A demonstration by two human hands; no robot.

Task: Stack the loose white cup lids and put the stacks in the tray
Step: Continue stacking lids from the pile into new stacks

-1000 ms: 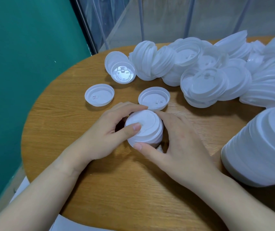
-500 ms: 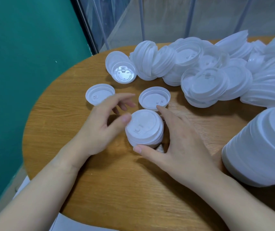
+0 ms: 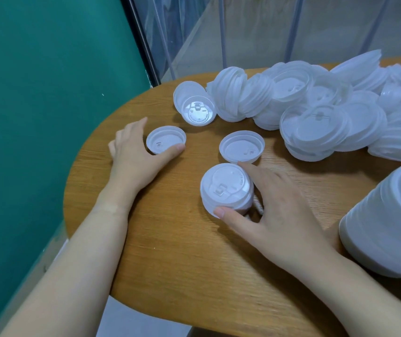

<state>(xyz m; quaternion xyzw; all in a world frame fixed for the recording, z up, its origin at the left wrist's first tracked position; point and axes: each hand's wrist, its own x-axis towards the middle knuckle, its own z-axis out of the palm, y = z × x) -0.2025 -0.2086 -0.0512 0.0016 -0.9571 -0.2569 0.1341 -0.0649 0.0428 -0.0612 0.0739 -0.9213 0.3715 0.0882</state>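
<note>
Head view: left hand leaves the stack for the next loose lid.

Left hand [image 3: 135,154] has moved off the short stack of white plastic cup lids [image 3: 226,188] and now curls round an upturned loose white lid [image 3: 166,139] near the rounded edge of the wooden table [image 3: 170,251], thumb against its rim; lifted or not, cannot tell. Right hand [image 3: 282,210] stays cupped on the stack, thumb and forefinger steadying it. A second upturned lid [image 3: 242,147] lies just beyond the stack; a heap of white lids [image 3: 316,113] sits behind. No tray in view. Judgement: stacking is mid-way, this lid likely goes on next.
</note>
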